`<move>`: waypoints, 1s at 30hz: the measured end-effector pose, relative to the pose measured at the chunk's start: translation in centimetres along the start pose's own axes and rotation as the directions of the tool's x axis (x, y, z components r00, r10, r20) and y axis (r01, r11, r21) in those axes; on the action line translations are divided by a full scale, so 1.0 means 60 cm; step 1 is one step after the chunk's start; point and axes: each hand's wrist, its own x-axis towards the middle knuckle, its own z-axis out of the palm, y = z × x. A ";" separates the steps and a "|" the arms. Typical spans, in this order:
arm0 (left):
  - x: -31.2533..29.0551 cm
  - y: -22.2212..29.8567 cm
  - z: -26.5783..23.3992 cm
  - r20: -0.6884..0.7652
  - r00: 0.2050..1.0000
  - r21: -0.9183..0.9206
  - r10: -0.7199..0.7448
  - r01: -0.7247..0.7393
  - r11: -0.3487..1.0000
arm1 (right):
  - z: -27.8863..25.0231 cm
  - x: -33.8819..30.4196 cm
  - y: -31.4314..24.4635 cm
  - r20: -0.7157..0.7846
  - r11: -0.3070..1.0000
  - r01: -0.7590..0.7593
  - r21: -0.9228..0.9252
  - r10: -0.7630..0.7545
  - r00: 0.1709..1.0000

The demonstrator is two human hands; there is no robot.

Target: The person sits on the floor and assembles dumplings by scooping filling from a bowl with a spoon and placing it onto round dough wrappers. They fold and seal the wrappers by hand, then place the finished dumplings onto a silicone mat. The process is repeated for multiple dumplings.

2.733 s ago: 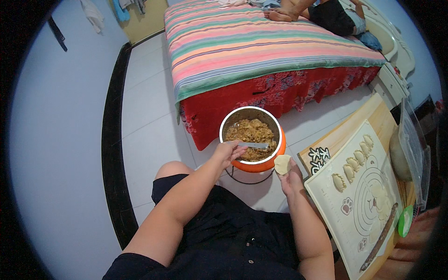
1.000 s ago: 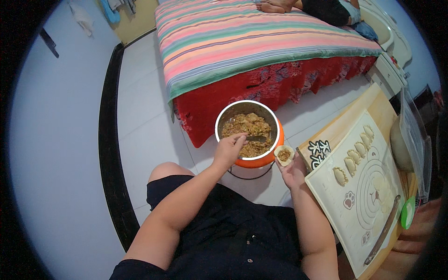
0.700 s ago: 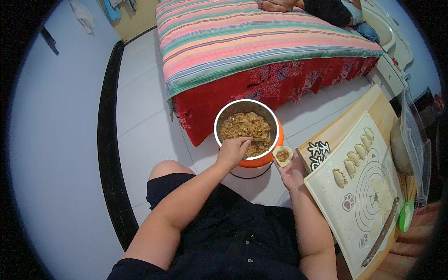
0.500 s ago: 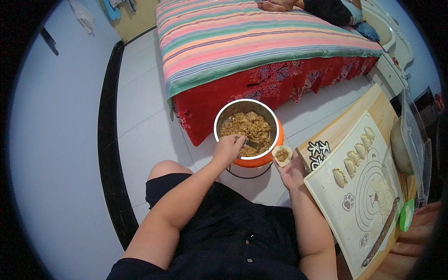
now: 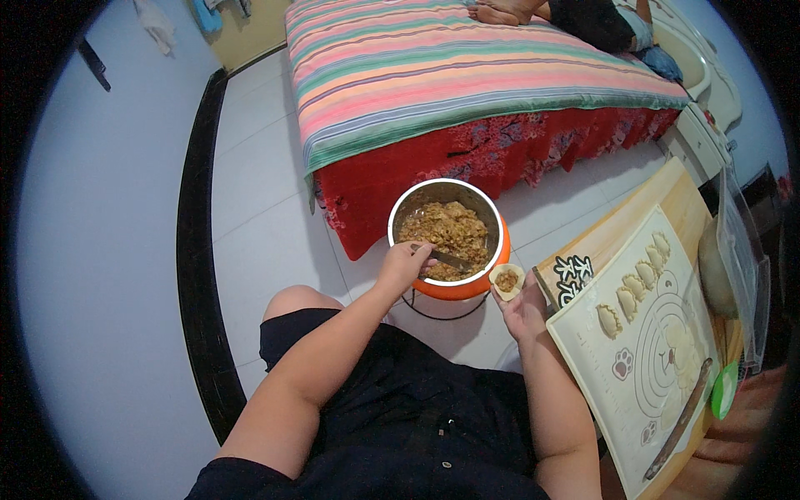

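My left hand [image 5: 403,268] is closed on a flat, narrow metal utensil [image 5: 450,260], its far end over the brown minced filling [image 5: 447,225] in a round metal pot [image 5: 402,197]. The utensil's tip lies close to the filling near the pot's right wall. Just right of the pot, my right hand [image 5: 523,312] is closed around the underside of a dumpling wrapper [image 5: 497,272]. A lump of filling sits in the middle of that wrapper, which is cupped upward and unsealed.
An orange stool [image 5: 503,242] supports the pot. At right, a wooden table [image 5: 667,179] carries a pale mat [image 5: 596,358] with several folded dumplings [image 5: 633,286], flat wrappers [image 5: 682,342] and a rolling pin [image 5: 679,425]. A person [image 5: 583,18] lies on the striped bed [image 5: 400,67].
My left hand has shifted slightly left against the pot, and more of the utensil shows. The right hand keeps its hold on the filled wrapper. The whole view has moved slightly.
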 end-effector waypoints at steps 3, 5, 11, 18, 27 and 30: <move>-0.010 0.018 0.002 0.011 0.999 -0.061 -0.040 0.040 0.997 | 0.000 0.004 -0.001 -0.014 0.999 -0.026 -0.023 0.026 1.000; -0.003 0.013 -0.002 -0.012 0.996 -0.155 -0.086 0.083 0.984 | 0.002 0.001 -0.002 -0.010 0.999 -0.012 -0.039 0.012 1.000; 0.010 -0.005 -0.018 -0.047 0.979 -0.368 -0.197 0.167 0.915 | -0.001 0.007 0.000 -0.035 0.999 -0.037 0.007 0.037 0.999; 0.005 0.016 -0.034 -0.063 0.987 -0.327 -0.146 0.118 0.938 | -0.015 0.021 0.010 0.020 1.000 -0.030 0.004 0.030 0.999; 0.004 -0.024 0.000 0.041 0.992 -0.022 0.117 -0.116 0.993 | 0.015 0.005 -0.001 -0.036 0.999 -0.051 -0.014 0.051 0.998; 0.004 -0.026 0.007 0.103 0.987 0.057 0.127 -0.133 0.989 | 0.014 0.004 -0.001 -0.039 0.998 -0.061 -0.035 0.059 0.997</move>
